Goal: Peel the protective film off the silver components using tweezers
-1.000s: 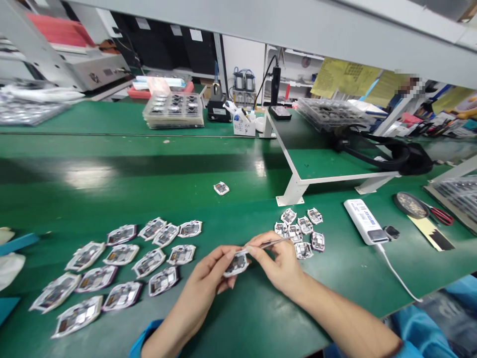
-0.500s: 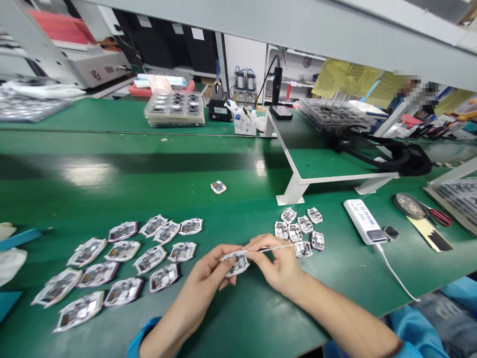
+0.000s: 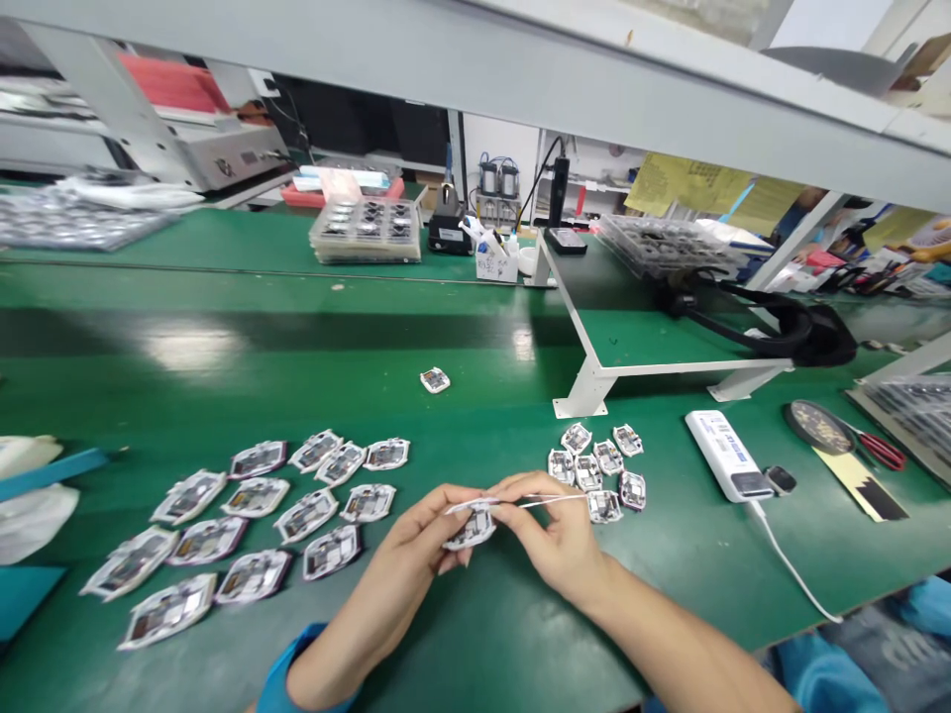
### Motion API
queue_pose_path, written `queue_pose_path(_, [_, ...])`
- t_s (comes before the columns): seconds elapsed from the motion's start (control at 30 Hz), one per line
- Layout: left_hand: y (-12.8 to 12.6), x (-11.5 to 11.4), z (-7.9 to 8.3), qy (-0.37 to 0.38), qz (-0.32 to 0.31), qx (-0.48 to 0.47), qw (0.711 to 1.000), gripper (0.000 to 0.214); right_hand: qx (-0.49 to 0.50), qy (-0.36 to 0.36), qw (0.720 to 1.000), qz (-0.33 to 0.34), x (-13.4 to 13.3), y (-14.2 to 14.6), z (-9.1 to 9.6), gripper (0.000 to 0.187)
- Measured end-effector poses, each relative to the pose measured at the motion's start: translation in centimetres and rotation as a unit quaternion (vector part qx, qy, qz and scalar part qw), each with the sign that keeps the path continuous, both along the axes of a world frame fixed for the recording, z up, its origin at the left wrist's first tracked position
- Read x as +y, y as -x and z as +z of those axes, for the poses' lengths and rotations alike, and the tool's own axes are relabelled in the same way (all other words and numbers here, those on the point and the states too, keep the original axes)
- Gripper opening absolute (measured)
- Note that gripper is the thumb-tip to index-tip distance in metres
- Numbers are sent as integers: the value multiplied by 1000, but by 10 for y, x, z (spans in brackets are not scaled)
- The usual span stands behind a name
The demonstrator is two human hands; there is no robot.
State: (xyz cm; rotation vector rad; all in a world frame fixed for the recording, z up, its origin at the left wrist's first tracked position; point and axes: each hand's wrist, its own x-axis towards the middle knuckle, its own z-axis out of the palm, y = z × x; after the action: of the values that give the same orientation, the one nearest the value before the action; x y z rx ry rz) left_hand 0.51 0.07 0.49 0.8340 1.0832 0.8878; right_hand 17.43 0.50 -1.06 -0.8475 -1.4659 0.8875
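Observation:
In front of me, my left hand (image 3: 417, 535) is closed on a small white-framed electronic module (image 3: 471, 530), its circuit parts facing up. My right hand (image 3: 554, 530) pinches a thin white strip (image 3: 551, 498) at the module's upper right edge; the strip's far end sticks out past my fingers. Whether the strip is one piece or doubled over I cannot tell. To the left lie several similar modules (image 3: 254, 576) in loose rows. A tighter group of modules (image 3: 587, 472) lies just beyond my right hand, and a single module (image 3: 435, 380) sits further back.
A green-topped riser (image 3: 646, 337) carries a black headset (image 3: 798, 332) and a clear tray (image 3: 661, 248). On the right are a white power bank (image 3: 724, 451) with a cable, a round dish (image 3: 817, 426) and red-handled scissors (image 3: 882, 452). Stacked trays (image 3: 368, 230) stand behind.
The view has shifted slightly, so everything sits a little lower. Both hands keep their hold, and the white strip is now at a slightly different slant by the module's edge.

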Motion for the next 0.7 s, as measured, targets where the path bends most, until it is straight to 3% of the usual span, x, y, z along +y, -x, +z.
queue_pose_path(0.2, [5, -3, -3, -64, -79, 20, 995, 34, -14, 24, 999, -15, 4, -4, -2, 3])
queue_pose_path(0.33, [0, -3, -14, -82, -40, 22, 996, 40, -38, 24, 999, -30, 4, -4, -2, 4])
queue_pose_path(0.47, [4, 6, -23, -100, -53, 75, 991, 34, -60, 16, 996, -57, 5, -4, -1, 6])
queue_pose_path(0.57, [13, 17, -18, -109, -71, 124, 984, 35, -85, 6, 993, -81, 7, -6, 0, 9])
queue_pose_path(0.7, [33, 45, -6, -140, -43, 194, 970, 41, -191, 2, 979, -72, 11, -8, -4, 6])
